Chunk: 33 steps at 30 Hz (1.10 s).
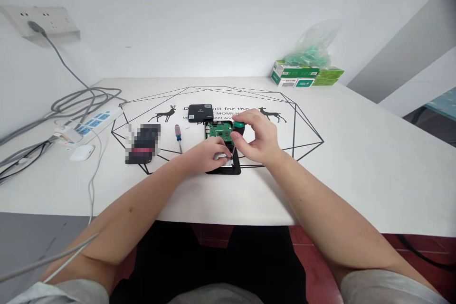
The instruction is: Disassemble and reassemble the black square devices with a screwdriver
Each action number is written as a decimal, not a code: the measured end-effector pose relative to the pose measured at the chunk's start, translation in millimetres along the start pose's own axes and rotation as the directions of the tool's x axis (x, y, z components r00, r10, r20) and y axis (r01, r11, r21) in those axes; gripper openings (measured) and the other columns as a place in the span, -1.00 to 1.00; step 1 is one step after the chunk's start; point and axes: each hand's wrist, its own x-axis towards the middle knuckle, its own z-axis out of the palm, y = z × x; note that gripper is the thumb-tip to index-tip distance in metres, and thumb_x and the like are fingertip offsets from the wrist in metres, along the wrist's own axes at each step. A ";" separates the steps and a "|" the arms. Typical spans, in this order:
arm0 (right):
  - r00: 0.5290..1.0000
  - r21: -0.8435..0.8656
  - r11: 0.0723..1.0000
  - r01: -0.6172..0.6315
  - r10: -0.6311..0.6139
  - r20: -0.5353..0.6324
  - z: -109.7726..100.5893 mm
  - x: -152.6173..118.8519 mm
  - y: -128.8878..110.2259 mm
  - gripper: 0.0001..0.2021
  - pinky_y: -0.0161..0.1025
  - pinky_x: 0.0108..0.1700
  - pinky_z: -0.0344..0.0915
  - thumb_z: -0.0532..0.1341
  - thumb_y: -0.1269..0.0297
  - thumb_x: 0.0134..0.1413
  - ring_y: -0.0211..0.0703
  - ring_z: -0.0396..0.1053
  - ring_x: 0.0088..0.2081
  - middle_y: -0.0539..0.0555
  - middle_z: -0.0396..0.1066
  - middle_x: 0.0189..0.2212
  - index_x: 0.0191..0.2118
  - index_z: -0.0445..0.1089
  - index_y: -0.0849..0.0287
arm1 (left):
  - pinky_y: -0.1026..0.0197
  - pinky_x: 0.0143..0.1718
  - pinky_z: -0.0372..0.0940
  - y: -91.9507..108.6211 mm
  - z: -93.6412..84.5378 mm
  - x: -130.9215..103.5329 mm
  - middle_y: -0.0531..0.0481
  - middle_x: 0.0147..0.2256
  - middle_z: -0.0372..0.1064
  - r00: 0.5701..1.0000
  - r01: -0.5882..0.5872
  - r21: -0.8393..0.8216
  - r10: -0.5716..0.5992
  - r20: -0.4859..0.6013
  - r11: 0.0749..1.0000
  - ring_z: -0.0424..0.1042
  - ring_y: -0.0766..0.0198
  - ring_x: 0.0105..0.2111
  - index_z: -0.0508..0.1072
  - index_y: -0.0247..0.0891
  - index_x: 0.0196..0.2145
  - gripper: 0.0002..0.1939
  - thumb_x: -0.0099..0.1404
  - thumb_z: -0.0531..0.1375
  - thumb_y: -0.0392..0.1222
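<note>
An opened black electronic device [235, 169] lies in front of me, a green circuit board [218, 131] showing at its far end. My right hand [261, 137] is closed round the green and black handle of a screwdriver [238, 126]. The shaft points down into the casing's right side. Over the nearer part of the device lies my left hand [204, 154], its fingers bent together close to the shaft's lower end. Whatever the left fingertips pinch is too small to make out. A silvery part shows beneath them.
Left of the device lies another screwdriver [178, 137]; behind it sits a black cover [200, 112]. Farther left are a pixelated dark object [143, 145], a white mouse-like item [82, 152], a power strip [94, 125] and cables. Green-white boxes [295, 73] stand back right.
</note>
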 end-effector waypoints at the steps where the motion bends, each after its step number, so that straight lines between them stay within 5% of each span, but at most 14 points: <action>1: 1.000 0.002 1.000 0.002 -0.002 -0.001 0.1 0.0 -0.1 -0.71 -0.01 -0.28 0.48 0.30 0.28 0.29 -0.04 0.53 -0.32 0.06 0.63 -0.25 0.10 0.46 -0.02 | -0.08 0.15 0.45 -0.2 -0.1 0.0 -0.16 -0.04 0.47 1.000 -0.001 -0.003 0.001 0.002 1.000 0.50 0.02 0.01 0.64 -0.17 -0.07 -0.81 0.44 0.25 -0.31; 22: 1.000 0.030 0.999 -0.015 0.015 0.006 4.9 -4.0 3.5 -0.60 -0.05 -0.28 0.41 0.34 0.27 0.32 -0.09 0.41 -0.33 0.02 0.52 -0.24 0.21 0.37 -0.08 | -0.08 0.15 0.46 -1.5 0.8 -2.5 -0.17 -0.01 0.45 1.000 -0.008 0.009 0.008 -0.016 1.000 0.51 0.03 0.00 0.66 -0.18 -0.02 -0.78 0.43 0.28 -0.30; 28: 0.997 -0.010 0.997 -0.081 0.081 0.006 9.2 -7.1 2.3 -0.71 -0.04 -0.26 0.38 0.40 0.16 0.31 -0.06 0.37 -0.28 0.03 0.46 -0.26 0.08 0.44 -0.05 | -0.07 0.13 0.47 0.6 0.1 -2.2 -0.15 -0.04 0.46 1.000 0.007 0.021 -0.007 -0.004 1.000 0.50 0.02 0.00 0.66 -0.18 -0.05 -0.82 0.44 0.29 -0.27; 33: 0.990 -0.025 0.990 -0.141 0.141 -0.015 4.8 -6.4 -1.4 -0.79 0.01 -0.20 0.39 0.18 0.22 0.46 -0.06 0.38 -0.30 0.06 0.49 -0.27 0.09 0.50 0.00 | -0.02 0.10 0.47 3.4 -2.3 -2.5 -0.13 -0.04 0.44 0.999 0.013 0.032 -0.012 -0.030 0.999 0.52 0.07 -0.05 0.64 -0.17 -0.06 -0.81 0.43 0.26 -0.28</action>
